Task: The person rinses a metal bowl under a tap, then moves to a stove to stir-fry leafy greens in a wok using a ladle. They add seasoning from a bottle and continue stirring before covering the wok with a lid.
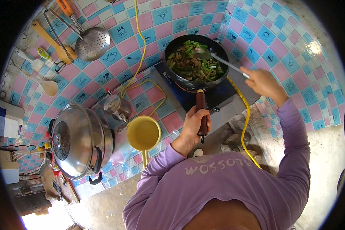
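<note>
A dark wok (196,83) sits on a black glass-topped gas stove (187,102), its wooden handle (200,100) pointing towards me. My left hand (196,122) is wrapped around that handle. In my right hand (261,82) is the grip end of a metal spatula (228,63), held from the right over the wok's rim. The spatula's blade rests among chopped green stalks and browned pieces that look like meat (194,61); food partly hides the blade.
Left of the stove stand a yellow dipper (143,133), a metal pot or jug (117,107) and a large lidded steamer pot (80,141). A yellow hose (245,115) runs down beside the stove. A skimmer (92,44) and wooden spatula (56,43) hang on the tiled wall.
</note>
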A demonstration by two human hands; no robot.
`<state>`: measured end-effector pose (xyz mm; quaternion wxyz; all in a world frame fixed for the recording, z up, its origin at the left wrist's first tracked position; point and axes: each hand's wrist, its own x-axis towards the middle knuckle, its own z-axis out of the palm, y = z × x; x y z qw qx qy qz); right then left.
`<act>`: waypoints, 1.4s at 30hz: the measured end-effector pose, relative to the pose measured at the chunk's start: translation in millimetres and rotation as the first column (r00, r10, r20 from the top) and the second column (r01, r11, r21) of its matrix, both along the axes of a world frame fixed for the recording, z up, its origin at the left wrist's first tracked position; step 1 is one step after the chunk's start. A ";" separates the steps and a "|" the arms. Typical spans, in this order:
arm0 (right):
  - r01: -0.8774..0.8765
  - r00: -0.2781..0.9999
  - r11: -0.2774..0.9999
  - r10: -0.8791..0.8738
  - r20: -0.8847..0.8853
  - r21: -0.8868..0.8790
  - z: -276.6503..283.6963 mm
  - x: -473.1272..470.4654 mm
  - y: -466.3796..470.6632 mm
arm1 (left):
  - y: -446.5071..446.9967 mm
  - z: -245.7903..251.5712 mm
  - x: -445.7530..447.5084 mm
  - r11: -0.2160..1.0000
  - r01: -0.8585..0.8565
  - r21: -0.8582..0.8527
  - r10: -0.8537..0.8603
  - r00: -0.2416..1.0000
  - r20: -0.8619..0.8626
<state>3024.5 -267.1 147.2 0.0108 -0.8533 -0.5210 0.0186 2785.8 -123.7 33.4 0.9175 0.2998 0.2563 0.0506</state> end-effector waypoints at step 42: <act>0.057 0.983 0.994 -0.040 0.177 -0.089 -12.3 8.3 15.9 | -3.9 8.3 -0.2 1.000 0.019 -0.011 -0.019 1.000 -0.020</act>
